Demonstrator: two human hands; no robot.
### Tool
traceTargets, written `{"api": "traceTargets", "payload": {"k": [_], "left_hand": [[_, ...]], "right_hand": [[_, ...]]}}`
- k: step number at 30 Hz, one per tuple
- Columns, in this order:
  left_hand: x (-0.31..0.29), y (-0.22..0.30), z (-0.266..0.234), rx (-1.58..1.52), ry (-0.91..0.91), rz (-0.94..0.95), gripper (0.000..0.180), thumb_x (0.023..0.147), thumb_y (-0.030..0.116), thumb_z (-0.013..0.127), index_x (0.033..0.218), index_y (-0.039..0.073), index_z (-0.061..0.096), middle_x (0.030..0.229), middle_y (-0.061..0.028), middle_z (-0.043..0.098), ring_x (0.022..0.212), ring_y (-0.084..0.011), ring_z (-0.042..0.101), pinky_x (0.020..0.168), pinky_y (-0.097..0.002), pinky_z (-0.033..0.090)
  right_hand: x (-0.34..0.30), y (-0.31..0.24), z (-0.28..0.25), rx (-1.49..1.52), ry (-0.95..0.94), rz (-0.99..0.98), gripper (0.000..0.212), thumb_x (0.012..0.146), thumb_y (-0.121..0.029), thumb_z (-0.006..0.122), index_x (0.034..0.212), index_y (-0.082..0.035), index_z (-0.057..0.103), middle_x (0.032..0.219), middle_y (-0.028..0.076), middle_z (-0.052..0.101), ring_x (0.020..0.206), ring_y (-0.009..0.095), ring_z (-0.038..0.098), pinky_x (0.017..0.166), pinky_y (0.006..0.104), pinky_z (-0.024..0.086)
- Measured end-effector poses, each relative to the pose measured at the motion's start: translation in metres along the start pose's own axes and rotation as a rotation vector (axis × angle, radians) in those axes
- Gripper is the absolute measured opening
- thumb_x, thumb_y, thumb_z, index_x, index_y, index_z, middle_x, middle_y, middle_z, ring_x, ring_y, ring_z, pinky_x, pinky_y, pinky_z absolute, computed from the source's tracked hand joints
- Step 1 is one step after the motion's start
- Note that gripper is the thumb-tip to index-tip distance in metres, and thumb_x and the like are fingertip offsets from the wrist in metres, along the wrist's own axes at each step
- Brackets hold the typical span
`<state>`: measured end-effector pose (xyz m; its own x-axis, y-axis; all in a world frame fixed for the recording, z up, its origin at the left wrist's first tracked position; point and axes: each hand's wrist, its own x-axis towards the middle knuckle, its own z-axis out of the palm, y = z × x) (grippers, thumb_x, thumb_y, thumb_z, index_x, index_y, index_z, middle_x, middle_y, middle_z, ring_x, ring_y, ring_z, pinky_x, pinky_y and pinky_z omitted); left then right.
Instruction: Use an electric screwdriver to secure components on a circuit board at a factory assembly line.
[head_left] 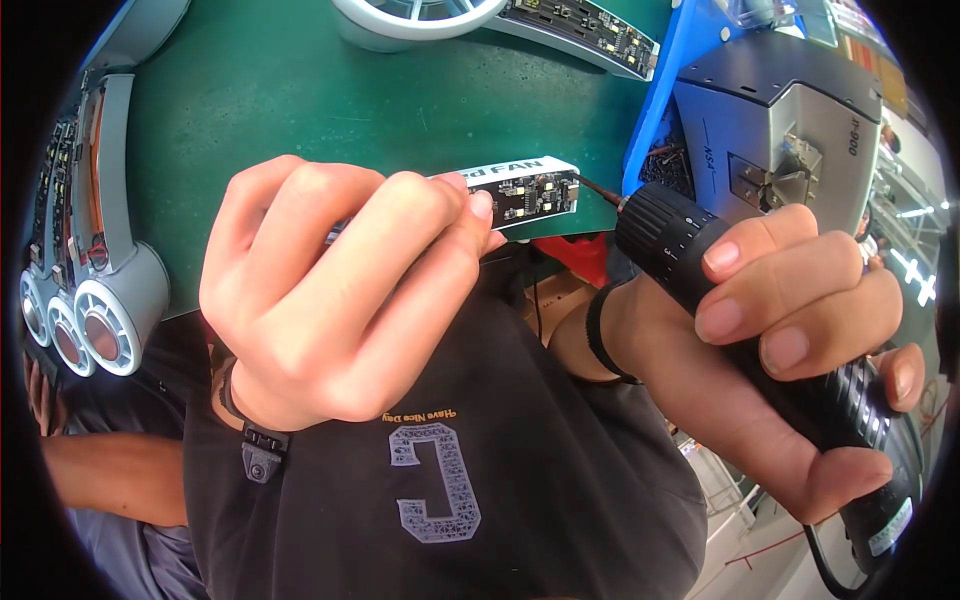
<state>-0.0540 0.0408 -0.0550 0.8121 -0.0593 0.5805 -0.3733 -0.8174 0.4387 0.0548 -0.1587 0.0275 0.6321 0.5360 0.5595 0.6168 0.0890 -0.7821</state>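
Grey-blue plastic forms the curved housings [120,170] at the far left, with round, spoked ends and dark circuitry along their inner sides. Below them another person's forearm [115,478] reaches in from the left edge. Next comes the green work surface [250,100], spread behind the hands.

The left hand [340,290], a black band [262,450] at its wrist, is curled with its back to the camera. Its fingers are drawn together, tips pinched with almost no gap on the near end of the board piece [530,198]. This piece sits above the front edge of the green surface, held in front of the dark shirt [560,480]. It is a narrow, straight strip: its upper side is white with bold dark print, while the side facing the camera is black, dotted with small pale and yellowish components. A small metal part sits at its right end; its left end is hidden by the fingers. Beyond it, near the top edge, lie a round pale housing [420,32] and a curved strip carrying a similar black board.

At the piece's right end is the thin bit [598,190] of a black screwdriver [665,240]; whether the tip touches, I cannot tell. The right hand [790,290] wraps round the ribbed body, fingers closed about it. Behind stand a blue tray [650,120] and a grey metal machine [770,100].
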Motion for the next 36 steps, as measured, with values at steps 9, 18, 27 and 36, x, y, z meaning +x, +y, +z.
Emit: {"api": "traceTargets", "payload": {"k": [9, 18, 27, 36], "left_hand": [[0.000, 0.001, -0.001, 0.001, -0.015, 0.018, 0.031, 0.063, 0.015, 0.090, 0.092, 0.006, 0.080, 0.089, -0.0025, 0.073, 0.072, -0.0196, 0.060, 0.065, -0.0332, 0.046], [0.015, 0.015, -0.014, 0.013, -0.102, -0.064, 0.030, 0.065, 0.005, 0.092, 0.092, 0.006, 0.079, 0.091, -0.0017, 0.073, 0.078, -0.0217, 0.062, 0.070, -0.0341, 0.046], [0.019, 0.022, -0.008, 0.076, -0.063, -0.018, 0.031, 0.065, 0.008, 0.092, 0.093, 0.009, 0.079, 0.090, 0.0002, 0.072, 0.077, -0.0202, 0.063, 0.070, -0.0334, 0.046], [0.019, 0.021, -0.006, 0.053, -0.042, -0.055, 0.031, 0.064, 0.008, 0.091, 0.092, 0.008, 0.079, 0.090, -0.0010, 0.073, 0.078, -0.0205, 0.064, 0.070, -0.0336, 0.047]], "right_hand": [[0.004, 0.010, -0.003, 0.213, -0.032, 0.002, 0.062, 0.101, -0.065, 0.050, 0.118, -0.007, 0.059, 0.080, 0.005, 0.052, 0.051, 0.017, 0.048, 0.052, 0.0349, 0.046], [-0.006, -0.009, -0.003, 0.091, 0.524, -0.196, 0.057, 0.101, -0.061, 0.052, 0.115, -0.006, 0.057, 0.076, 0.004, 0.050, 0.049, 0.016, 0.048, 0.047, 0.0285, 0.042], [0.023, 0.007, -0.094, -0.144, 0.641, -0.106, 0.042, 0.094, -0.054, 0.055, 0.089, -0.012, 0.052, 0.064, 0.003, 0.045, 0.046, 0.017, 0.047, 0.046, 0.0301, 0.039], [0.017, -0.014, -0.063, -0.003, 0.517, -0.076, 0.047, 0.095, -0.057, 0.052, 0.092, -0.010, 0.056, 0.069, 0.002, 0.048, 0.048, 0.016, 0.045, 0.049, 0.0324, 0.041]]}}
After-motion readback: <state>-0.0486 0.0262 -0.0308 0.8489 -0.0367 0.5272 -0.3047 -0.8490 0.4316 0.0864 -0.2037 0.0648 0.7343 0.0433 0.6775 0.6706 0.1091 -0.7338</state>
